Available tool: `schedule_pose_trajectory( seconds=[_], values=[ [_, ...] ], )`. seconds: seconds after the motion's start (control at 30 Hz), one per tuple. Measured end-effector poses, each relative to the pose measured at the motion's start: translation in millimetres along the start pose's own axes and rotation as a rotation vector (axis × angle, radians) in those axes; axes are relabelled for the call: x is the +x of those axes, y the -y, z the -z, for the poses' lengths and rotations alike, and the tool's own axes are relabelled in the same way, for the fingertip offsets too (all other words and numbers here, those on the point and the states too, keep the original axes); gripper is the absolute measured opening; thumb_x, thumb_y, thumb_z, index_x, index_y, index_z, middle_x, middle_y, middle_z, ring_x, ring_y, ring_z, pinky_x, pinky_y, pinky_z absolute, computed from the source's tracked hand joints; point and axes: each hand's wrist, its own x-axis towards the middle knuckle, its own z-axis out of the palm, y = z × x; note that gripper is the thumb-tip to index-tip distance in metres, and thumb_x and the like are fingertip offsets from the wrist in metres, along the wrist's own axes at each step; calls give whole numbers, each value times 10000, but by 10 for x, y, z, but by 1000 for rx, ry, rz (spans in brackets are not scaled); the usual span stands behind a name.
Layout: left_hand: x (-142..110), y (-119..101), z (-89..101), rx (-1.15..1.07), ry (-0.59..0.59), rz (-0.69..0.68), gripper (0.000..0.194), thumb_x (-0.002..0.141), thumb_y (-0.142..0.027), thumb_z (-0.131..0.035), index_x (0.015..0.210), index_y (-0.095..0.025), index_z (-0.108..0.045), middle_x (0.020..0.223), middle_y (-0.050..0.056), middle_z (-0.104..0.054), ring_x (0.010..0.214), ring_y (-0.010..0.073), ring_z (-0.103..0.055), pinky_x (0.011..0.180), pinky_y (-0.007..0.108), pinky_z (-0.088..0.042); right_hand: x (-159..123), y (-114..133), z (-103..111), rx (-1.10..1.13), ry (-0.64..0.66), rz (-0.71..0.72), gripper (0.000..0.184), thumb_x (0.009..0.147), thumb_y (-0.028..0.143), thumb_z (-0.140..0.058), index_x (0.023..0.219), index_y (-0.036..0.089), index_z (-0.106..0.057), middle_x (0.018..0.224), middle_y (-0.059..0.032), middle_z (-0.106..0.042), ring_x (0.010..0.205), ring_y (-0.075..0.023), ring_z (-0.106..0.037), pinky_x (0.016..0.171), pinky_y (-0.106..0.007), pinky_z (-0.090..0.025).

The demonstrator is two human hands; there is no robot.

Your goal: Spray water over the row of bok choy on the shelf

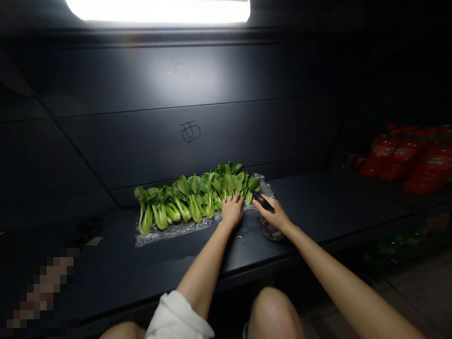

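Observation:
A row of green bok choy [197,200] lies on crumpled clear plastic wrap [169,233] on a dark counter [318,212], with pale stems toward me and leaves pointing away. My left hand [232,211] rests with spread fingers on the bok choy at the right end of the row. My right hand [274,214] grips a thin black object, probably a phone [262,200], beside the leaves. Below that hand stands a small glass jar [271,230], partly hidden by it.
Red packaged goods [402,157] are stacked on the shelf at the right. Dim green items [391,242] lie lower down at the right. A dark panel with a handwritten character [189,132] stands behind the counter, under a bright light [158,9]. White cloth [176,315] lies across my lap.

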Motion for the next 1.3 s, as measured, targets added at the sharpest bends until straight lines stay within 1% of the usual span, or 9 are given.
schedule_pose_trajectory(
  seconds=[0.07,0.17,0.33,0.47,0.67,0.9,1.0,1.13,1.3],
  values=[
    [-46,40,2,-23,-15,-28,425,941,-264,-423,1341,-275,-566,1519,62,-453,1266,297,-454,1008,509,-403,-13,14,6,-24,5,-6,319,879,461,-470,780,197,-620,748,-41,-676,713,-201,-633,645,-271,-422],
    [-128,116,1,-48,-60,-60,401,929,-262,-463,1308,-279,-591,1528,69,-437,1316,293,-425,1052,517,-372,-29,46,6,-78,19,-5,319,883,454,-461,775,198,-618,731,-41,-668,688,-199,-628,640,-274,-418],
    [-237,252,33,-83,-131,-72,374,906,-204,-487,1249,-271,-620,1484,79,-488,1337,260,-438,1107,519,-329,-28,74,13,-101,29,3,317,891,456,-465,800,203,-635,725,-39,-679,681,-199,-633,625,-268,-419],
    [-319,349,62,-99,-173,-47,388,881,-167,-507,1239,-267,-620,1470,88,-504,1355,246,-440,1146,541,-289,-30,45,30,-82,-6,-2,325,885,470,-480,801,204,-649,747,-42,-700,703,-204,-644,632,-268,-426],
    [-444,459,62,-89,-201,-21,375,894,-157,-474,1225,-241,-630,1451,105,-524,1373,240,-442,1182,551,-261,-51,21,24,-145,-52,-50,333,879,466,-467,757,205,-635,742,-54,-696,694,-209,-644,621,-269,-411],
    [-569,639,130,-51,-231,3,376,901,-157,-466,1236,-219,-627,1479,114,-500,1409,255,-412,1199,576,-229,-21,-3,-8,-177,-71,-108,299,862,467,-494,794,218,-645,737,-51,-707,721,-227,-673,604,-260,-410],
    [-629,742,166,-37,-240,12,397,904,-146,-454,1255,-224,-620,1484,115,-496,1415,257,-407,1197,583,-233,-10,-2,-14,-166,-68,-103,311,862,474,-488,766,216,-632,707,-48,-695,695,-225,-667,596,-261,-409],
    [-722,892,197,-8,-240,15,411,909,-146,-445,1275,-221,-618,1481,127,-498,1422,266,-400,1199,590,-223,-7,56,-78,-160,-40,-48,346,879,482,-459,728,210,-610,705,-51,-685,688,-220,-655,606,-264,-407],
    [-863,1034,181,19,-223,30,454,909,-170,-475,1342,-260,-575,1511,120,-463,1446,278,-360,1193,601,-222,37,156,-263,-128,0,21,332,881,477,-470,769,206,-627,730,-46,-693,695,-210,-645,619,-261,-415]
  ],
)
